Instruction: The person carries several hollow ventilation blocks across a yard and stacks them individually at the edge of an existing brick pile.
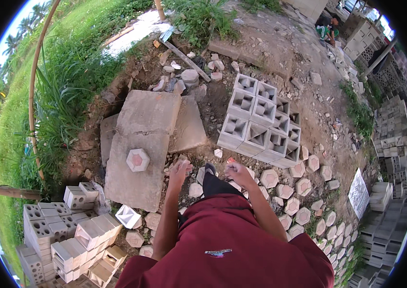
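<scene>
My left hand (180, 169) is raised in front of me with its fingers curled in. Pale patches show on its fingers, and whether it holds anything small is hidden. Apart from it, my right hand (238, 171) is also curled; a small orange spot shows at its fingertips, too small to name. Left of my hands, a hexagonal paver (137, 160) with a reddish centre lies flat on a large concrete slab (138, 115). Ahead and right stands a stack of hollow concrete blocks (249, 129), with angled shapes inside their openings. Neither hand touches the paver or stack.
Many hexagonal pavers (292, 206) cover the ground to my right. More blocks (45, 223) are piled at lower left, near a white hollow block (128, 217). Rubble (190, 77) lies beyond the slab. A person (327, 32) crouches far off at upper right.
</scene>
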Demonstrator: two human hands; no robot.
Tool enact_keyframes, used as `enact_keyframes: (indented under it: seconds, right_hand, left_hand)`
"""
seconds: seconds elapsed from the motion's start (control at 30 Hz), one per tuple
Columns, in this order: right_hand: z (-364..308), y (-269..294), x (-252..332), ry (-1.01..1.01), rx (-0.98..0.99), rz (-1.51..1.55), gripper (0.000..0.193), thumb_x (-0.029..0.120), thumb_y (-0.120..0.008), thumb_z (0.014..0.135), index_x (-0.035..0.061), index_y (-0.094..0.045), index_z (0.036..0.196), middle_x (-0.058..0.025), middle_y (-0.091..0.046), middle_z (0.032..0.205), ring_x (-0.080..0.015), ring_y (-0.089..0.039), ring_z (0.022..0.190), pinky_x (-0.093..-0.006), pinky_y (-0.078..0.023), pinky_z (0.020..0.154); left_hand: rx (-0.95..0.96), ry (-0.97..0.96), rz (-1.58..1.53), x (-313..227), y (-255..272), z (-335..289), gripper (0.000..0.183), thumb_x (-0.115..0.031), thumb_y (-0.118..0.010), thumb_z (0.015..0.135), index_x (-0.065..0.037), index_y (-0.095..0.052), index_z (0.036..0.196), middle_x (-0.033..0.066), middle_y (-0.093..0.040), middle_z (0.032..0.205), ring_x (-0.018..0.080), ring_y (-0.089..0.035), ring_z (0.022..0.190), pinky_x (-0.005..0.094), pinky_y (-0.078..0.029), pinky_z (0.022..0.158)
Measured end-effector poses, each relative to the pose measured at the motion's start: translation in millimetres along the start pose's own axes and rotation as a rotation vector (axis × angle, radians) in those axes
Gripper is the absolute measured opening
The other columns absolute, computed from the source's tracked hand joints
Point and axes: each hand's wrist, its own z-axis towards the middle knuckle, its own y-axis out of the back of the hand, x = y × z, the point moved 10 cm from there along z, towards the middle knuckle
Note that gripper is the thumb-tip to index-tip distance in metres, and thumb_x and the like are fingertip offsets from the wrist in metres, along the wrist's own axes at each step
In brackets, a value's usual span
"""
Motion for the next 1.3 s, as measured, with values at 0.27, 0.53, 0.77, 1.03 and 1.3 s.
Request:
enact_keyframes:
  seconds: [0.27, 0.53, 0.77, 1.03, 1.3]
  right_hand:
    - [173, 27, 72, -0.063, -0.044, 0.086, 0.026, 0.026, -0.055, 0.090, 0.0022, -0.060, 0.099, -0.0067, -0.066, 0.086, -0.0114, -0.062, 0.072, -0.0246, -0.048, 0.058]
    - [302, 29, 182, 0.197, 0.053, -0.472, 0.043, 0.031, -0.063, 0.083, -0.0035, -0.057, 0.108, -0.0176, -0.066, 0.094, -0.0240, -0.065, 0.087, -0.0333, -0.051, 0.077]
    - [399, 70, 177, 0.040, -0.065, -0.338, 0.041, 0.031, -0.062, 0.084, -0.0030, -0.057, 0.106, -0.0172, -0.067, 0.091, -0.0256, -0.065, 0.086, -0.0339, -0.051, 0.076]
    - [490, 164, 149, -0.203, -0.468, -0.022, 0.038, 0.033, -0.062, 0.083, -0.0007, -0.061, 0.102, -0.0143, -0.067, 0.086, -0.0238, -0.066, 0.073, -0.0336, -0.052, 0.067]
    - [498, 194, 249, -0.172, -0.830, 0.786, 0.029, 0.030, -0.056, 0.093, 0.0021, -0.060, 0.102, -0.0060, -0.065, 0.080, -0.0141, -0.063, 0.073, -0.0268, -0.051, 0.069]
  left_hand:
    - [-0.001, 0.056, 0.135, -61, 6, 139, 0.031, -0.031, -0.054, 0.092, -0.003, -0.062, 0.102, 0.0051, -0.065, 0.090, 0.0122, -0.060, 0.080, 0.0257, -0.047, 0.068]
    - [-0.113, -0.059, 0.115, -162, -2, 276, 0.032, -0.032, -0.054, 0.093, -0.003, -0.062, 0.104, 0.0062, -0.065, 0.096, 0.0142, -0.061, 0.087, 0.0266, -0.045, 0.074]
    - [0.252, -0.027, 0.262, -198, -89, 396, 0.030, -0.030, -0.053, 0.094, -0.002, -0.061, 0.103, 0.0059, -0.066, 0.093, 0.0128, -0.061, 0.084, 0.0260, -0.046, 0.070]
    - [0.555, 0.031, 0.393, -343, -149, 577, 0.036, -0.033, -0.049, 0.094, -0.004, -0.059, 0.113, 0.0085, -0.066, 0.103, 0.0153, -0.062, 0.091, 0.0294, -0.046, 0.077]
    - [0.922, -0.081, 0.643, -434, -273, 707, 0.030, -0.032, -0.053, 0.093, -0.004, -0.059, 0.102, 0.0045, -0.065, 0.095, 0.0107, -0.059, 0.086, 0.0256, -0.045, 0.075]
